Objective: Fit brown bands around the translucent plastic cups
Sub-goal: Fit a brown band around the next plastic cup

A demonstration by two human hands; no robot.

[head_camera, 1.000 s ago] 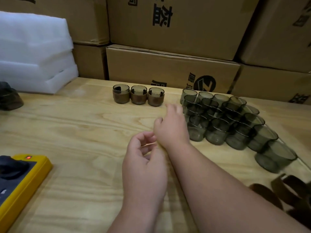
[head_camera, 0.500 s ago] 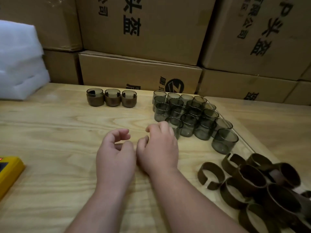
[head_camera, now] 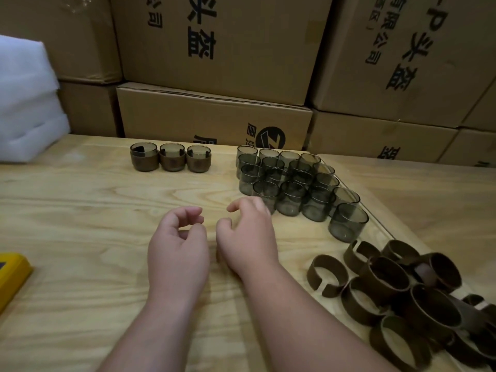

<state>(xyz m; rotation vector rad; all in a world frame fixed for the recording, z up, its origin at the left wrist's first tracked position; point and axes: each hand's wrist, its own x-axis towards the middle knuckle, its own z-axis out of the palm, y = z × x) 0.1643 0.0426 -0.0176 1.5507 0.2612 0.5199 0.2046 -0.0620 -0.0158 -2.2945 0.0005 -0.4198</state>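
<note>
Overhead, stacked boxes (head_camera: pixel 214 44) printed with black characters, "头盔" legible; one lower box carries a round black logo (head_camera: pixel 270 137). Pale plywood worktop (head_camera: pixel 80 224), grain visible. Clear cups (head_camera: pixel 292 181), smoky grey, cluster just beyond the right hand. Three banded cups (head_camera: pixel 170 157) in a row left of that cluster. Loose brown bands (head_camera: pixel 397 294) heaped near of the cluster, at the worktop's right edge. Left hand (head_camera: pixel 178 253) and right hand (head_camera: pixel 248 237) side by side, fingers loosely curled, holding nothing. White foam (head_camera: pixel 26 103) far left; yellow device (head_camera: pixel 12 275) at left edge.
</note>
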